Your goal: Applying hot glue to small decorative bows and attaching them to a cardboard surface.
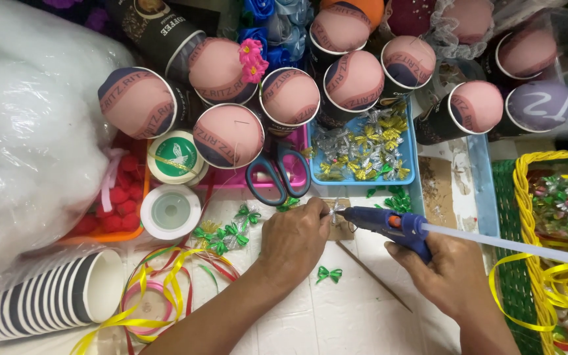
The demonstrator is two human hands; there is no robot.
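- My left hand (292, 242) is curled, and its fingers (315, 212) are pinched on a tiny silver bow (334, 210).
- My right hand (447, 273) is wrapped around the handle of a blue glue gun (389, 225). Those fingers are pressed tight around it.
- The tip of the glue gun points right at the little bow, just beside my left fingertips.
- A long white glue stick (497, 244) pokes out the back of the gun, away from my fingers.
- Under the bow there is a small brown card (341, 227).
- A little green bow (329, 273) lies on the white table (336, 315), between my two hands.
- More green bows (226, 233) sit just past my left thumb side.
- Scissors (277, 174) with dark handles lie just above my left fingers.
- A blue tray (364, 152) full of shiny bows sits above the gun tip.
- Many dark cups with pink round tops (228, 135) stand far from my fingers, at the top.
- A yellow and green basket (547, 250) is near my right hand, with yellow ribbon (527, 289) hanging on it.
- A stack of paper cups (41, 299) lies well apart from my left hand.
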